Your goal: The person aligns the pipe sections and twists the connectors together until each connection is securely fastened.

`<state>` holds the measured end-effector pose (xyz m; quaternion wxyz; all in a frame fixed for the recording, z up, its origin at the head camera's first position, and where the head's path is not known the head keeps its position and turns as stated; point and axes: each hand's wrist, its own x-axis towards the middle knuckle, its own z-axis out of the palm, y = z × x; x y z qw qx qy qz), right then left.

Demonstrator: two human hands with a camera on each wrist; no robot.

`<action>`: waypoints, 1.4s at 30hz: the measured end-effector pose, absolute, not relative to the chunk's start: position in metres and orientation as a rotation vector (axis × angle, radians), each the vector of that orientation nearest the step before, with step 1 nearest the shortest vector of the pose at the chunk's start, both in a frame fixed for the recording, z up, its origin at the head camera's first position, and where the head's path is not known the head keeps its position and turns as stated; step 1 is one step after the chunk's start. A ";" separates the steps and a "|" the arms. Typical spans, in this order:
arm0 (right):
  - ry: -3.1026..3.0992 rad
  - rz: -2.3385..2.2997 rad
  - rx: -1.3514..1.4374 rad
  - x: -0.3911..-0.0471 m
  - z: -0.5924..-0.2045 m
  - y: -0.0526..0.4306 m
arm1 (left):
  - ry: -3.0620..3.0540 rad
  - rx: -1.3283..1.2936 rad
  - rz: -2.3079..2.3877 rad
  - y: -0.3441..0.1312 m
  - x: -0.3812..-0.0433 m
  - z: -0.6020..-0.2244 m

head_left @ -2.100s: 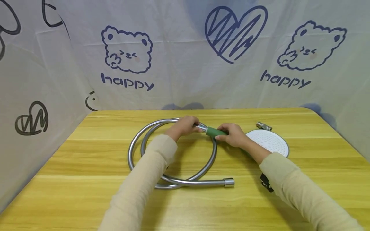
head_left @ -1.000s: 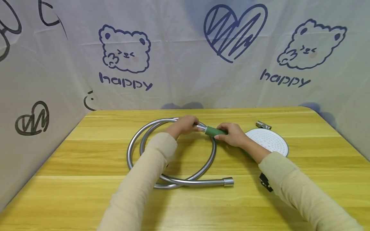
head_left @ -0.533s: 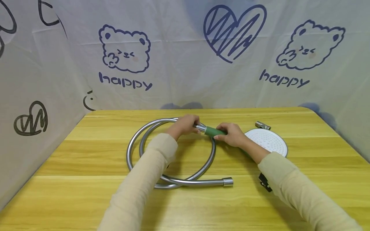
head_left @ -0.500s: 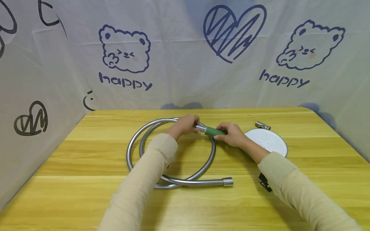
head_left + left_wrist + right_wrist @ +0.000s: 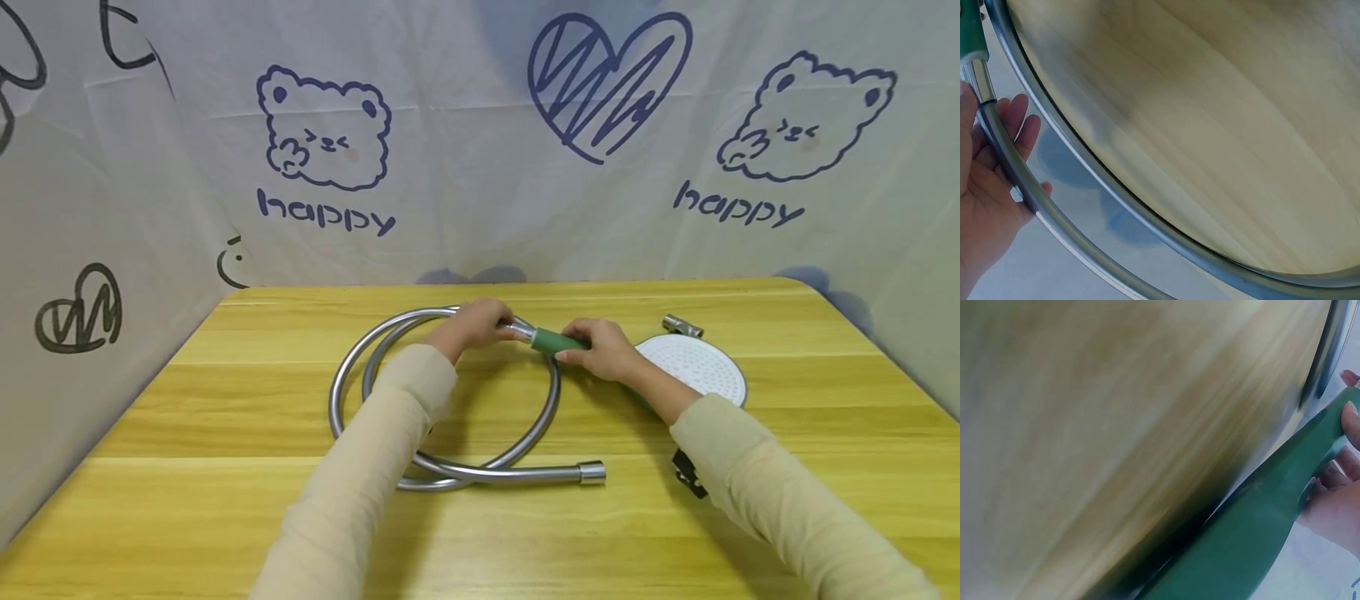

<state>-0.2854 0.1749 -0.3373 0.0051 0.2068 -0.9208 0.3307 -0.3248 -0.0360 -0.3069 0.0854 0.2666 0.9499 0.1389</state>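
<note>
My left hand (image 5: 476,323) holds one end of a chrome shower hose (image 5: 336,392). In the left wrist view the thumb lies at the metal connector (image 5: 982,81), and the hose crosses in front of the other, loosely bent fingers. That connector meets the end of the green handle (image 5: 553,342) of a shower head. My right hand (image 5: 604,352) grips this handle, fingers and thumb around it. The white round spray face (image 5: 697,367) points up beyond the right wrist, partly hidden by the forearm. The hose lies coiled on the table, its other metal end (image 5: 592,472) toward the front.
A small metal fitting (image 5: 682,326) lies just behind the spray face. Partly under the right sleeve is a black plastic piece (image 5: 688,475). The wooden table (image 5: 225,517) backs onto a white cloth (image 5: 465,150) with drawings.
My left hand has turned and shifted slightly to the left at the connector since half a second ago. The right hand and the shower head keep their place.
</note>
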 end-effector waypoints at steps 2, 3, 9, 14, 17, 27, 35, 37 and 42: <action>-2.885 1.031 0.654 -0.285 -0.337 0.175 | 2.825 0.819 0.398 -0.037 -0.326 -0.308; -2.886 1.030 0.657 -0.285 -0.338 0.176 | 2.821 0.826 0.394 -0.037 -0.326 -0.308; -2.891 1.025 0.658 -0.286 -0.338 0.176 | 2.835 0.839 0.365 -0.037 -0.325 -0.308; -2.901 1.032 0.647 -0.287 -0.338 0.175 | 2.859 0.814 0.364 -0.036 -0.323 -0.307; -2.902 1.032 0.640 -0.287 -0.338 0.175 | 2.872 0.798 0.378 -0.036 -0.322 -0.307; -2.885 1.029 0.634 -0.286 -0.337 0.175 | 2.890 0.791 0.402 -0.035 -0.322 -0.310; -2.882 1.030 0.638 -0.286 -0.337 0.174 | 2.901 0.796 0.366 -0.036 -0.323 -0.310; -2.882 1.027 0.643 -0.286 -0.338 0.174 | 2.897 0.800 0.363 -0.036 -0.323 -0.310; -2.879 1.022 0.651 -0.285 -0.337 0.174 | 2.865 0.814 0.374 -0.036 -0.323 -0.310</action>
